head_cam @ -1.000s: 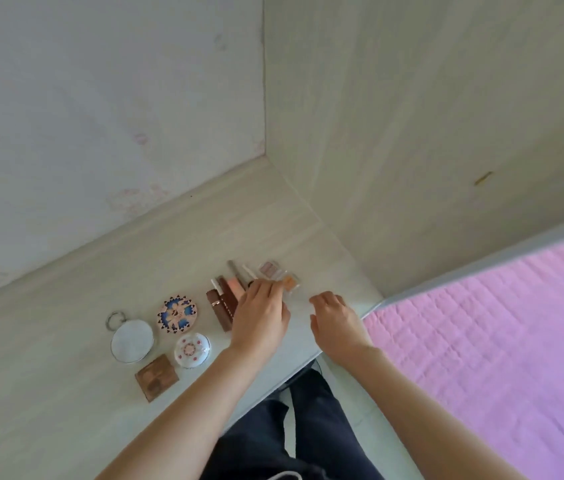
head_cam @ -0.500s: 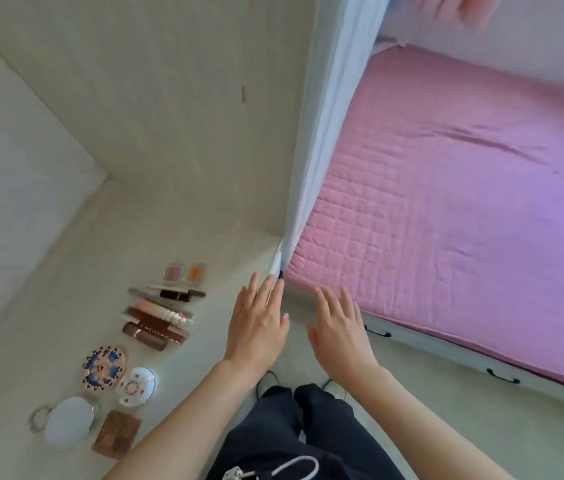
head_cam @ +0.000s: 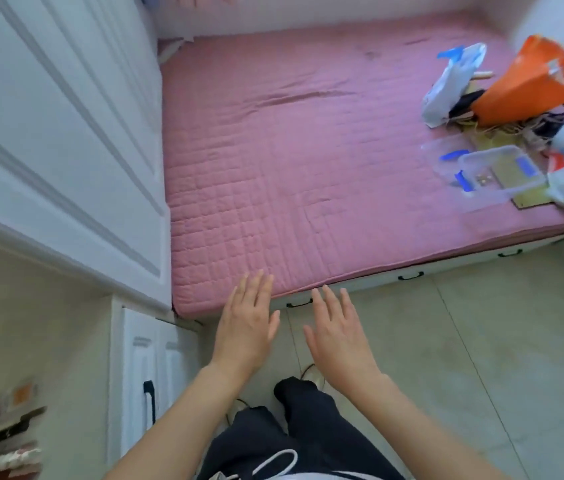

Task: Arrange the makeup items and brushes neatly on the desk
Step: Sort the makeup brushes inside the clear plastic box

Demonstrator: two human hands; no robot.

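The makeup items (head_cam: 5, 431) lie blurred in a row at the bottom left corner, on the pale desk (head_cam: 48, 341); a small palette with orange and pink pans and a dark tube show among them. My left hand (head_cam: 247, 327) hangs flat and empty over the floor, fingers apart, well right of the desk. My right hand (head_cam: 337, 332) is beside it, also flat, empty and spread. Neither hand touches anything.
A white panelled cabinet (head_cam: 58, 140) rises above the desk, with a drawer front and black handle (head_cam: 148, 398) below. A pink quilted bed (head_cam: 308, 161) fills the middle. Plastic bags (head_cam: 530, 84) and clear containers (head_cam: 495, 174) sit on its far right. Pale tiled floor (head_cam: 446, 358) lies ahead.
The view has swung right from the desk to the bed. Both hands left the makeup row and now hover open over the floor; the items have slid to the bottom left corner.
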